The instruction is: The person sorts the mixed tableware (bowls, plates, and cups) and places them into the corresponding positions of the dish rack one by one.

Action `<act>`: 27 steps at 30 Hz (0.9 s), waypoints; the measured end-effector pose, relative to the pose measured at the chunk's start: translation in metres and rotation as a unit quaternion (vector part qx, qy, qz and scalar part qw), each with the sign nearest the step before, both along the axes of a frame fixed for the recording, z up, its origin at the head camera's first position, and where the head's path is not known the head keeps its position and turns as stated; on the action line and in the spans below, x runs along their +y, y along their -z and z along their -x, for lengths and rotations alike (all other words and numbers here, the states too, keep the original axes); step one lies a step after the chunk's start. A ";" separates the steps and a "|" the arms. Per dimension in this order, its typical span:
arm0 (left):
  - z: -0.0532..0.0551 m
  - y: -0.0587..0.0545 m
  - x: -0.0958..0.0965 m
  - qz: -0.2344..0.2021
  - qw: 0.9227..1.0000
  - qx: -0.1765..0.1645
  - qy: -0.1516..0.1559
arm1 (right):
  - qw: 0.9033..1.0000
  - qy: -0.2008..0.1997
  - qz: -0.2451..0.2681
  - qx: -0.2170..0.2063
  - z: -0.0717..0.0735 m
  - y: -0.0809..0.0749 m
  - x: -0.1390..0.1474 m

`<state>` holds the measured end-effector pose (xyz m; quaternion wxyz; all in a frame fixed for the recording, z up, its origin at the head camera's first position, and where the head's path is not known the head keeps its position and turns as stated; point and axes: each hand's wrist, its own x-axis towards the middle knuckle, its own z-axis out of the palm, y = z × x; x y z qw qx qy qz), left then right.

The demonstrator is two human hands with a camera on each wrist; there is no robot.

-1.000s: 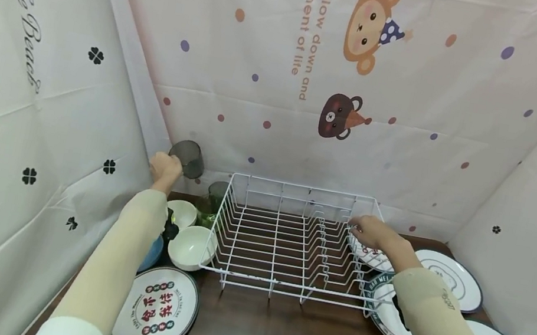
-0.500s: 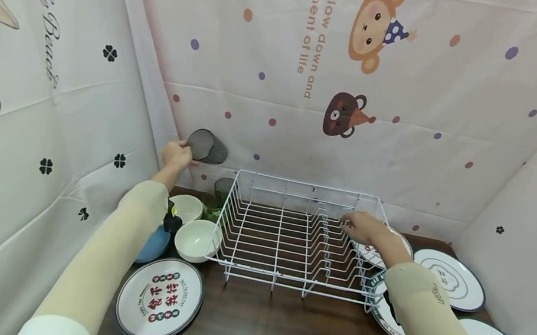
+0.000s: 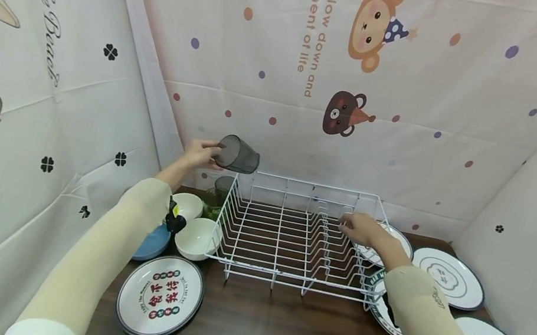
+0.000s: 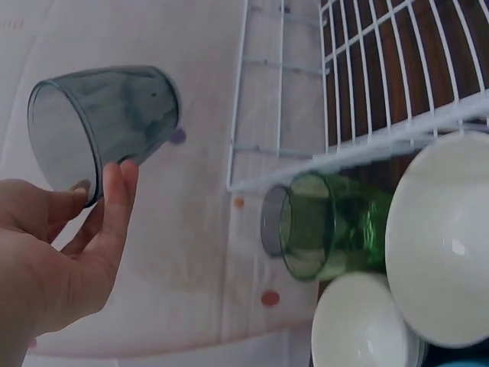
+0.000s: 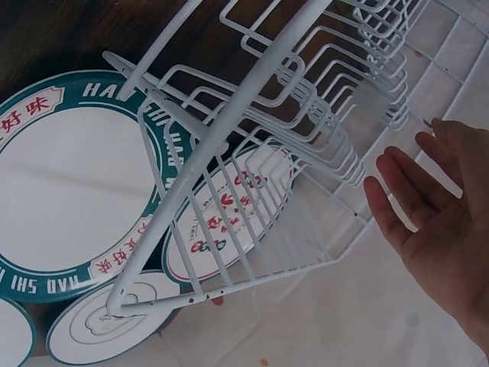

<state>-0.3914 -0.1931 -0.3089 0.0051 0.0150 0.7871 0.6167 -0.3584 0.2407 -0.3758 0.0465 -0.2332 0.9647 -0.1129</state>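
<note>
My left hand [image 3: 199, 155] pinches a grey see-through glass tumbler [image 3: 240, 156] at its rim. In the left wrist view the thumb reaches inside the tumbler [image 4: 114, 107] and the fingers lie outside. It is tilted on its side, mouth toward the hand, in the air above the back left corner of a white wire dish rack [image 3: 274, 271]. My right hand [image 3: 362, 229] is over the rack's slotted right side. Seen from the right wrist, this hand [image 5: 443, 206] has loosely bent fingers close to the wires, and no dish is in it.
Left of the rack stand a green glass [image 4: 359, 222], white bowls [image 3: 198, 238] and a blue bowl [image 3: 152, 243]. A stack of plates [image 3: 160, 298] lies in front of them. Right of the rack are several plates, among them a green-rimmed one [image 5: 72, 191]. Printed cloth walls surround the table.
The left hand has carried the grey tumbler to the right, from beside the left wall to the rack's back left corner. The right hand has shifted slightly left over the rack.
</note>
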 end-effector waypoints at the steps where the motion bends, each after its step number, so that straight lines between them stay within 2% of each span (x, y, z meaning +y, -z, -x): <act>1: 0.000 -0.001 0.004 0.010 1.000 0.001 0.012 | 1.000 0.000 0.006 0.003 0.001 0.000 0.001; 4: -0.001 -0.001 0.018 0.018 0.999 -0.014 0.045 | 0.999 0.007 0.038 0.005 0.002 0.002 0.001; 7: -0.004 0.000 0.032 0.017 0.997 -0.029 0.074 | 0.996 0.008 0.093 0.008 0.002 0.005 -0.002; 10: -0.004 0.005 0.043 -0.006 0.994 -0.043 0.103 | 0.986 0.012 0.167 -0.023 0.002 0.007 -0.011; 12: -0.004 0.007 0.049 -0.008 0.992 -0.042 0.119 | 0.973 0.015 0.223 -0.060 0.002 0.008 -0.019; 15: -0.005 0.012 0.055 -0.008 0.988 -0.039 0.147 | 0.939 0.019 0.316 -0.133 0.002 0.010 -0.034; 19: -0.007 0.019 0.063 0.004 0.984 -0.037 0.177 | 0.880 0.013 0.420 -0.222 0.003 0.011 -0.052; 23: -0.006 0.024 0.069 0.008 0.982 -0.042 0.183 | 0.833 0.000 0.476 -0.282 0.003 0.009 -0.065; 27: -0.003 0.028 0.074 -0.001 0.980 -0.046 0.192 | 0.781 -0.020 0.526 -0.336 0.004 0.007 -0.073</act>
